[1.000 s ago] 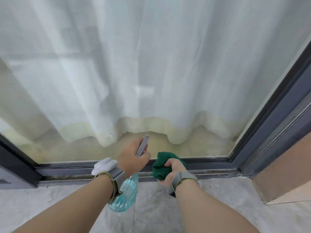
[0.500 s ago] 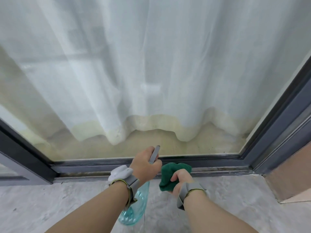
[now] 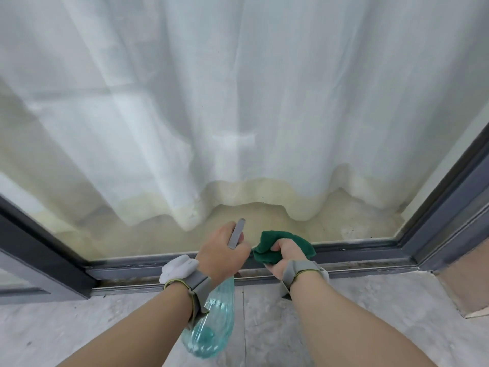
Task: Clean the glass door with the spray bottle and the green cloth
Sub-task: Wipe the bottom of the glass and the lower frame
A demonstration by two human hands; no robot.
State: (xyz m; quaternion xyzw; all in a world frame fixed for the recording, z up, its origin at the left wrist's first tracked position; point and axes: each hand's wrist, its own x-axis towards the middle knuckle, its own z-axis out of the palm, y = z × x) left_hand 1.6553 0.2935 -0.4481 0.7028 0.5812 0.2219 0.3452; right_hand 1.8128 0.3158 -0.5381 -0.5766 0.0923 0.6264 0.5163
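The glass door [image 3: 330, 226] fills most of the view, set in a dark grey frame [image 3: 370, 246]. My left hand [image 3: 221, 251] grips a clear turquoise spray bottle [image 3: 214, 321] by its neck, and the grey nozzle points up toward the bottom of the pane. My right hand [image 3: 284, 254] holds a bunched green cloth [image 3: 280, 245] just to the right of the nozzle, low in front of the bottom rail. Both wrists wear grey straps.
A white sheer curtain [image 3: 238, 102] hangs behind the glass, its hem stained yellowish. A grey sliding track [image 3: 370, 268] runs along the floor. Pale marble floor tiles [image 3: 370, 313] lie under my arms. A tan wall corner [image 3: 465, 287] stands at the right.
The view has shifted so the door's bottom rail sits lower and further right in frame. Both hands kept their grip and stay close together near the bottom rail.
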